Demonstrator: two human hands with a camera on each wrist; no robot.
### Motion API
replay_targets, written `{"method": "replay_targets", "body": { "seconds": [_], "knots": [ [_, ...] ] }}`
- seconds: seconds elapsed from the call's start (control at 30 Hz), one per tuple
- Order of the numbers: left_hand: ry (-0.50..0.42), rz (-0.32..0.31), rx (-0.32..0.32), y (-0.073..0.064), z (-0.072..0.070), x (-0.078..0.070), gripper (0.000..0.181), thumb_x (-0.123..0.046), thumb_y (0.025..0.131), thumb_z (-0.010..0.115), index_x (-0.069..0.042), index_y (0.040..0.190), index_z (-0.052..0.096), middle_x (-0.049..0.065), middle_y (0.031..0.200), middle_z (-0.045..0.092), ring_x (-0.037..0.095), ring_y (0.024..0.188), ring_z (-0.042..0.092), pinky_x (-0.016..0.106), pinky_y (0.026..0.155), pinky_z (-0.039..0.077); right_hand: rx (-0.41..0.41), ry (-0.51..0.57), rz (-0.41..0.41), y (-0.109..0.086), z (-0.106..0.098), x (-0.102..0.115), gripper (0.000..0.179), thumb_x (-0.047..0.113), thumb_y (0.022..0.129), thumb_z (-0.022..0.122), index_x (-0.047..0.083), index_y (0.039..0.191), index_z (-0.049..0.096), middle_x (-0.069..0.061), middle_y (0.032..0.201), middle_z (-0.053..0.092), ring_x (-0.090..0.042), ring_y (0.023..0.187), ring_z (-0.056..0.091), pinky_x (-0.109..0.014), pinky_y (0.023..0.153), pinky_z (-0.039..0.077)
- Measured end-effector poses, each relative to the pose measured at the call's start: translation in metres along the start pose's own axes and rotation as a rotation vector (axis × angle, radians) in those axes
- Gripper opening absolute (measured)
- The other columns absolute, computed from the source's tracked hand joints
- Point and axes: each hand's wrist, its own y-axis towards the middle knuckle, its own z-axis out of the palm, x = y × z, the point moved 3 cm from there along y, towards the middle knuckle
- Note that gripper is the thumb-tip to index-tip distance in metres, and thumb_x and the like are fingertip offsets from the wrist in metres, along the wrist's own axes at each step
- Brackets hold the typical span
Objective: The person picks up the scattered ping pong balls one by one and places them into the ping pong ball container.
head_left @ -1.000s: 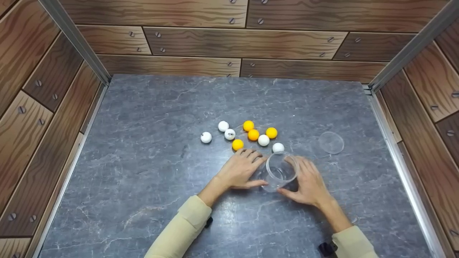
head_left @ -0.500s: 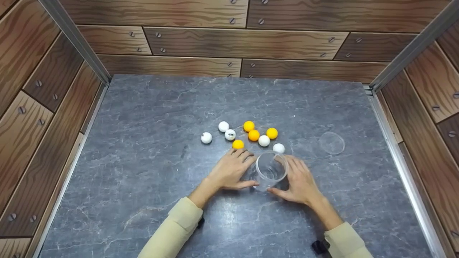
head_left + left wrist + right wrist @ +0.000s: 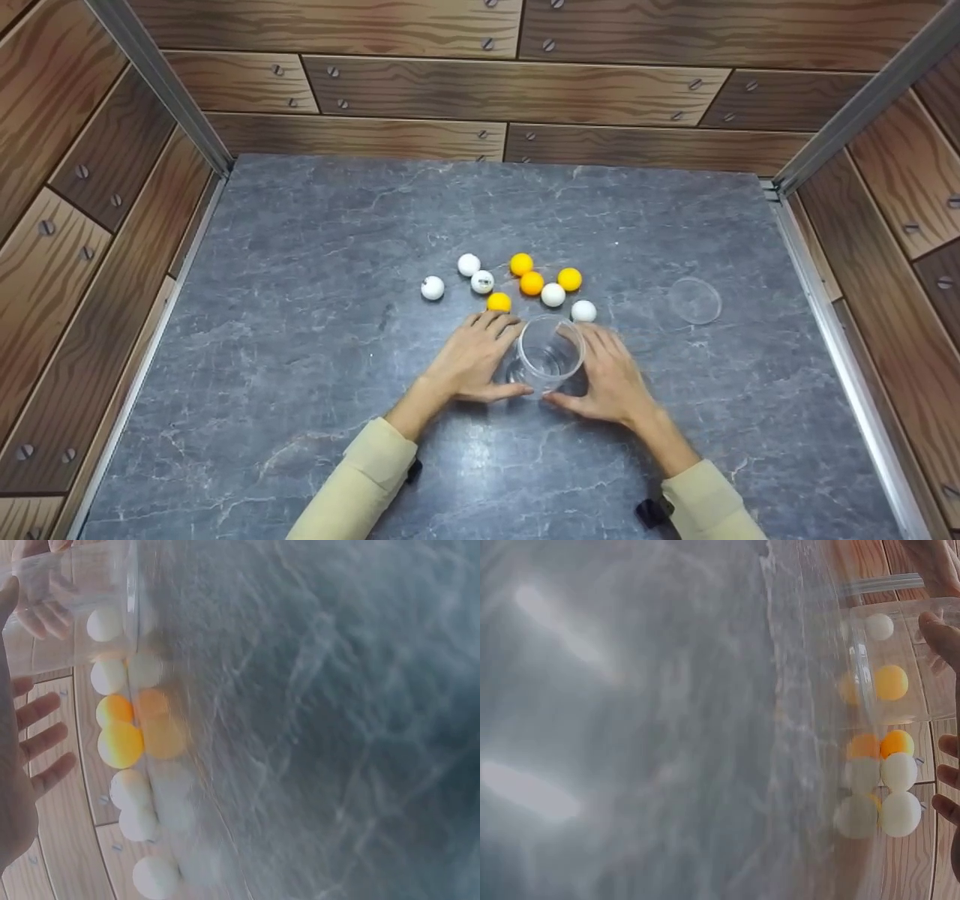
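Observation:
An upright clear plastic cup (image 3: 550,367) stands on the grey table between both hands. My left hand (image 3: 475,358) holds its left side, thumb at the front near the base and the forefinger towards the back. On the other side, my right hand (image 3: 609,373) grips it in the same way, thumb in front and fingers reaching behind. In both wrist views, the other fingers are spread off the cup wall. Just beyond lie several loose ping-pong balls, among them a near orange ball (image 3: 499,302) by my left fingertips and a white ball (image 3: 583,311) behind my right fingers.
A round clear lid (image 3: 695,301) lies flat on the table (image 3: 315,315) to the right. More white balls (image 3: 433,288) and orange balls (image 3: 521,264) are scattered further back. Wood-patterned panels (image 3: 510,90) wall the table at the back and sides.
Both hands and the cup have slid left together across the table. The balls and lid have stayed where they were.

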Motion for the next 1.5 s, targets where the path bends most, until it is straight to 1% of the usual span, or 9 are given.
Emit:
{"method": "replay_targets", "body": {
  "seconds": [0.17,0.37,0.57,0.73,0.83,0.93,1.0,1.27,1.5],
  "knots": [
    [0.001,-0.032,-0.026,-0.001,0.000,0.001,0.098,-0.087,0.081,0.060,-0.014,0.146,0.053,0.006,0.143,0.061,0.027,0.132,0.059,0.045,0.109,0.053,-0.012,0.012,-0.005,0.003,0.003,0.003,0.108,0.072,0.070,0.083,0.010,0.152,0.051,-0.017,0.145,0.062,-0.037,0.134,0.059,-0.061,0.110,0.050],
    [-0.050,-0.068,-0.047,-0.004,0.000,0.002,0.101,-0.087,0.077,0.065,-0.013,0.145,0.055,0.006,0.145,0.061,0.027,0.132,0.059,0.045,0.112,0.051,-0.041,0.022,-0.038,0.006,0.006,0.008,0.108,0.073,0.072,0.081,0.008,0.152,0.050,-0.017,0.146,0.062,-0.037,0.134,0.058,-0.060,0.111,0.050],
    [-0.046,-0.096,-0.061,-0.004,0.001,0.002,0.106,-0.090,0.072,0.067,-0.014,0.144,0.055,0.007,0.143,0.062,0.028,0.132,0.060,0.046,0.113,0.050,-0.053,0.022,-0.048,0.008,0.010,0.012,0.108,0.064,0.068,0.086,0.005,0.151,0.050,-0.019,0.143,0.063,-0.039,0.131,0.060,-0.059,0.110,0.051],
    [-0.048,-0.117,-0.070,-0.005,0.002,0.001,0.107,-0.090,0.070,0.068,-0.014,0.144,0.055,0.007,0.141,0.062,0.029,0.130,0.060,0.046,0.114,0.049,-0.066,0.035,-0.046,0.009,0.012,0.014,0.109,0.060,0.066,0.087,0.004,0.152,0.049,-0.018,0.141,0.065,-0.038,0.130,0.061,-0.057,0.109,0.051],
    [-0.050,-0.121,-0.078,-0.005,0.002,0.001,0.106,-0.090,0.070,0.069,-0.014,0.143,0.056,0.006,0.140,0.062,0.028,0.129,0.061,0.046,0.113,0.049,-0.070,0.033,-0.048,0.009,0.012,0.016,0.110,0.064,0.069,0.086,0.004,0.153,0.048,-0.018,0.141,0.065,-0.037,0.129,0.061,-0.057,0.108,0.052],
    [-0.052,-0.128,-0.079,-0.005,0.003,0.001,0.103,-0.088,0.070,0.070,-0.014,0.140,0.057,0.005,0.137,0.063,0.028,0.127,0.061,0.045,0.113,0.049,-0.063,0.030,-0.048,0.009,0.012,0.017,0.109,0.071,0.074,0.081,0.002,0.153,0.049,-0.019,0.141,0.064,-0.037,0.129,0.061,-0.057,0.108,0.053],
    [-0.052,-0.139,-0.074,-0.006,0.004,0.001,0.102,-0.089,0.071,0.069,-0.014,0.140,0.057,0.005,0.137,0.063,0.027,0.127,0.061,0.045,0.112,0.049,-0.057,0.026,-0.052,0.009,0.012,0.017,0.110,0.075,0.076,0.078,0.002,0.152,0.050,-0.018,0.141,0.064,-0.037,0.129,0.061,-0.056,0.109,0.053],
    [-0.052,-0.152,-0.067,-0.007,0.004,-0.002,0.104,-0.091,0.073,0.064,-0.015,0.144,0.055,0.005,0.138,0.062,0.027,0.128,0.060,0.045,0.113,0.049,-0.031,0.001,-0.087,0.007,0.003,0.009,0.109,0.080,0.078,0.073,0.005,0.153,0.049,-0.015,0.144,0.063,-0.037,0.133,0.059,-0.058,0.112,0.050],
    [-0.044,-0.157,-0.062,-0.007,0.005,-0.001,0.106,-0.091,0.074,0.061,-0.014,0.145,0.053,0.005,0.139,0.061,0.026,0.130,0.060,0.044,0.111,0.049,-0.004,0.005,-0.081,0.010,-0.013,-0.002,0.105,0.076,0.076,0.078,0.006,0.150,0.053,-0.017,0.146,0.062,-0.038,0.135,0.058,-0.060,0.112,0.049]
  ]
}}
